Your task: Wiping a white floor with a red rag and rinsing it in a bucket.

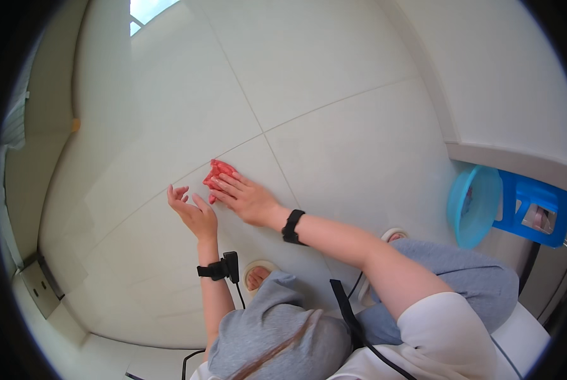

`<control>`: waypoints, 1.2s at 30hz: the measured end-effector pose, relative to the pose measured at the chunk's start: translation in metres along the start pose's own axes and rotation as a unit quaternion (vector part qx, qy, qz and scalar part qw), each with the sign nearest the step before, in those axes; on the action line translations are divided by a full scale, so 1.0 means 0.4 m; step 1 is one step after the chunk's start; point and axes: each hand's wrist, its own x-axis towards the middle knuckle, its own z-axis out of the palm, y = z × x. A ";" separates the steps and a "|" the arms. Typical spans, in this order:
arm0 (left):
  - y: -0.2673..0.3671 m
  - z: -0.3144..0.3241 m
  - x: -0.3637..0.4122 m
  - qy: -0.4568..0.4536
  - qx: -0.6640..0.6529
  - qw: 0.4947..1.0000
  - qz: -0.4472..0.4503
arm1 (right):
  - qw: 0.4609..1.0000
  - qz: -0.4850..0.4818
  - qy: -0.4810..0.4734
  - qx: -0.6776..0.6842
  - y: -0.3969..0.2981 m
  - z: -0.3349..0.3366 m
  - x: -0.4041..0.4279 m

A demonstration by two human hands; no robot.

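A crumpled red cloth (220,172) lies on the pale tiled floor (340,142), close to a tile joint. My right hand (247,197) rests flat on it, palm down and fingers stretched over its lower part; the palm side is hidden. Just left of the cloth, my left hand (194,211) is raised with its fingers apart and slightly curled, holding nothing. A black strap is around each wrist, and the left one carries a small black device (231,267) with a cable.
At the right, a translucent light-blue basin (476,206) stands tilted against a blue plastic stool (526,209), with something small inside it. A white wall or panel edge (507,156) runs above them. A socket plate (40,289) is at lower left. My slippered feet are below my hands.
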 end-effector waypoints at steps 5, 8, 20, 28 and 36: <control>-0.055 -0.015 -0.021 -0.028 0.023 0.999 -0.034 | 0.998 -0.041 0.009 -0.041 0.050 -0.037 0.028; -0.071 -0.026 -0.027 -0.029 0.005 0.997 -0.067 | 0.978 0.067 0.018 -0.197 0.210 -0.221 0.082; -0.093 -0.007 -0.034 -0.085 -0.024 0.996 0.027 | 0.840 0.344 0.059 -0.416 0.642 -0.734 -0.411; -0.065 -0.016 -0.015 -0.062 -0.053 0.996 0.041 | 0.953 0.189 0.033 -0.236 0.165 -0.371 -0.302; -0.025 0.006 0.004 -0.011 -0.085 0.996 0.036 | 0.982 -0.002 -0.169 -0.082 -0.005 -0.127 -0.340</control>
